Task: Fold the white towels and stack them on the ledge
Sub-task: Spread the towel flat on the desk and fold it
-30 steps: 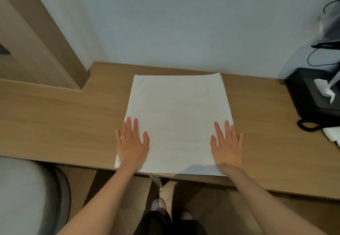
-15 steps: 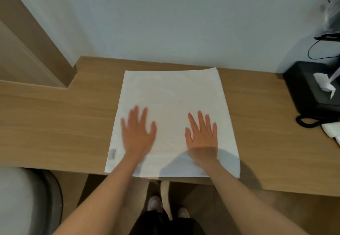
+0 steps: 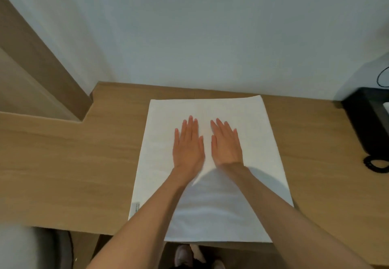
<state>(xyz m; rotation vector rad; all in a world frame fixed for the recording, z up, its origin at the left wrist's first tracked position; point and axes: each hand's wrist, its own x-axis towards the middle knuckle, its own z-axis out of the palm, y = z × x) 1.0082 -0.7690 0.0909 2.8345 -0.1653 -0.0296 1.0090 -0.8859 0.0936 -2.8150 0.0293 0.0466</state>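
A white towel lies spread flat on the wooden ledge, its far edge close to the wall and its near edge hanging slightly over the front. A small label shows at its near left corner. My left hand and my right hand rest side by side, palms down with straight fingers, on the middle of the towel. Both hands hold nothing.
A black phone with a coiled cord stands at the right end of the ledge. A wooden door frame rises at the left. A pale wall backs the ledge. Something grey and rounded sits below left.
Both hands have slid from the towel's near corners inward and away from me, meeting at its middle. The view has tilted so the towel's near edge shows more.
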